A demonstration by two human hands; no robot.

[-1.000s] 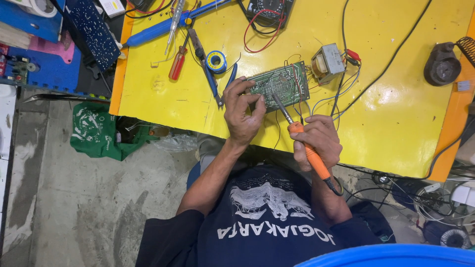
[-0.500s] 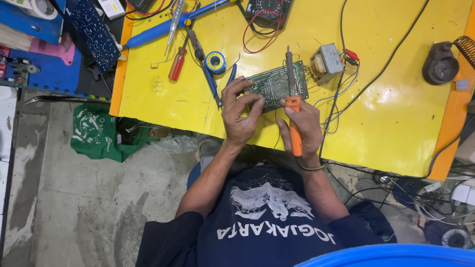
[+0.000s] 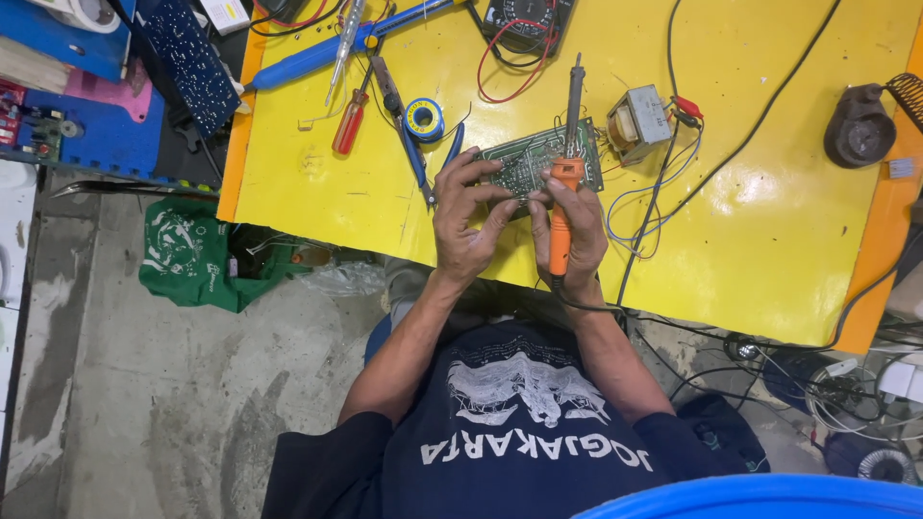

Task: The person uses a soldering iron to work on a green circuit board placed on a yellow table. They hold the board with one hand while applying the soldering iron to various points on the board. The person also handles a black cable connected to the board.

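The right hand (image 3: 575,235) is gripping the orange-handled soldering iron (image 3: 565,183), fingers wrapped around it, its long axis pointing away from the body over the green circuit board (image 3: 538,159). The left hand (image 3: 468,216) is pinching the board's near left edge. The board is lying on the yellow desk (image 3: 769,231), a transformer (image 3: 639,123) just beside it, pliers (image 3: 423,159) and a solder spool (image 3: 424,119) to its left.

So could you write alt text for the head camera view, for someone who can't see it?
Seen from above, a person at a yellow table holds an orange-handled soldering iron in the right hand, its tip pointing away over a green circuit board steadied by the left hand. A small metal transformer, a blue solder spool and a red-handled screwdriver lie nearby.
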